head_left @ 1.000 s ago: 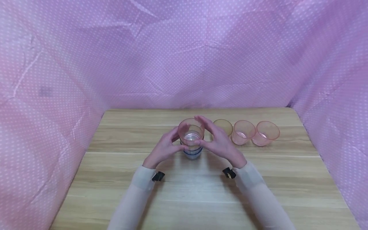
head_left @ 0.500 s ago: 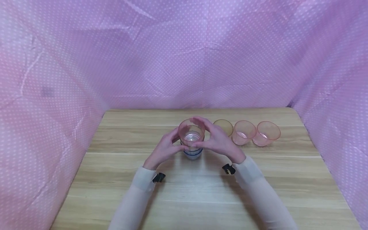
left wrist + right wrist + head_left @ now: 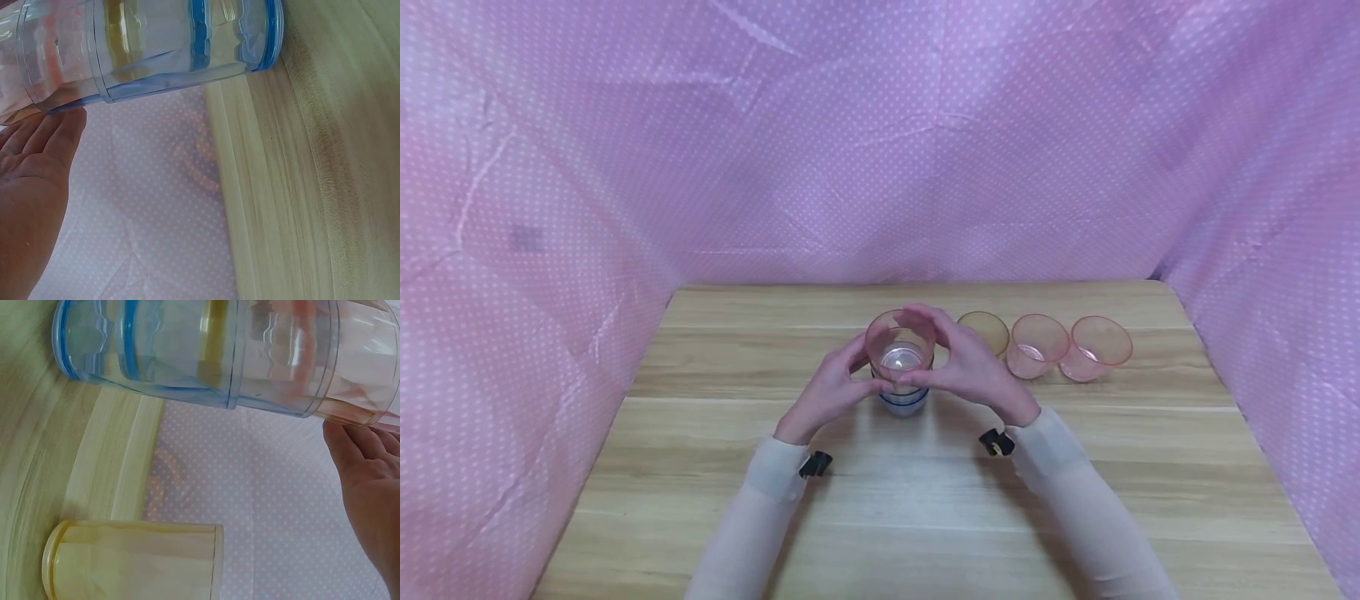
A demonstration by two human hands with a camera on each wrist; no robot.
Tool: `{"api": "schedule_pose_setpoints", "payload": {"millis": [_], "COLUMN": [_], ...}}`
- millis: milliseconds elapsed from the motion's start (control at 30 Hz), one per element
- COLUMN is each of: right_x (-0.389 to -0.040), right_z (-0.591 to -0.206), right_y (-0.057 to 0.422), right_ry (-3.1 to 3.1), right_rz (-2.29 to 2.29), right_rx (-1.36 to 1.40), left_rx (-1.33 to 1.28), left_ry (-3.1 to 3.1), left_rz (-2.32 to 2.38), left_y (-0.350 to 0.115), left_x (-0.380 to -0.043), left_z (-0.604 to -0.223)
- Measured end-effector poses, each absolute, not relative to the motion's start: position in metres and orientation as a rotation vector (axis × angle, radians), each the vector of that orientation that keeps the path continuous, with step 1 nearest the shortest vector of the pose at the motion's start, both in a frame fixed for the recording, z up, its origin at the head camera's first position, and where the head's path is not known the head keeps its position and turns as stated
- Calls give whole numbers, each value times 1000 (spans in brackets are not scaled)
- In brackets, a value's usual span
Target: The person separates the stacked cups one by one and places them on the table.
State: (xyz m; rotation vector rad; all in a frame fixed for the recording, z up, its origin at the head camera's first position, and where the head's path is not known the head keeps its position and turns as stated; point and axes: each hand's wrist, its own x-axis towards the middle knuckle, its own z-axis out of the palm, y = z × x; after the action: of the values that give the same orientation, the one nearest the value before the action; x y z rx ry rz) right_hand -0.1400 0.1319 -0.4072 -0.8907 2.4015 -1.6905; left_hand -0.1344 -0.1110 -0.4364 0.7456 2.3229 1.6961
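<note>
In the head view a clear pink cup tops an upright stack of nested clear cups. From the left, my left hand holds the pink cup, its thumb along the near side. My right hand grips it from the right, thumb in front and fingers behind. Both wrist views show the stack sideways: a blue-based cup stands on the table, with blue, yellow and pink bands above it. In the right wrist view the stack rises toward my right fingers. Parts of the fingers are hidden by the cups.
Right of the stack stand a clear yellow cup and two clear pink cups, the nearer and the farther, in a row on the wooden table. Pink dotted cloth hangs behind and at the sides.
My right hand has shifted slightly left and closer round the top pink cup, its thumb lower on the near side. During the last half second, hands and cups have hardly moved.
</note>
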Motion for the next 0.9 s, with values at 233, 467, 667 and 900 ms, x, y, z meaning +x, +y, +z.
{"api": "schedule_pose_setpoints", "payload": {"millis": [233, 467, 667, 900], "right_x": [-138, -134, -132, -128], "right_z": [-410, -409, -409, -404], "right_y": [133, 132, 132, 135], "right_ry": [2384, 2412, 2406, 2395], "right_rz": [-1725, -1726, -1791, -1854], "right_rx": [-845, -822, -837, -903], "left_rx": [737, 717, 713, 701], "left_ry": [2330, 2325, 2303, 2320], "left_rz": [1693, 1715, 1730, 1732], "left_y": [-110, -108, -108, -105], "left_x": [-131, -129, -127, -125], "left_z": [-438, -441, -441, -442]}}
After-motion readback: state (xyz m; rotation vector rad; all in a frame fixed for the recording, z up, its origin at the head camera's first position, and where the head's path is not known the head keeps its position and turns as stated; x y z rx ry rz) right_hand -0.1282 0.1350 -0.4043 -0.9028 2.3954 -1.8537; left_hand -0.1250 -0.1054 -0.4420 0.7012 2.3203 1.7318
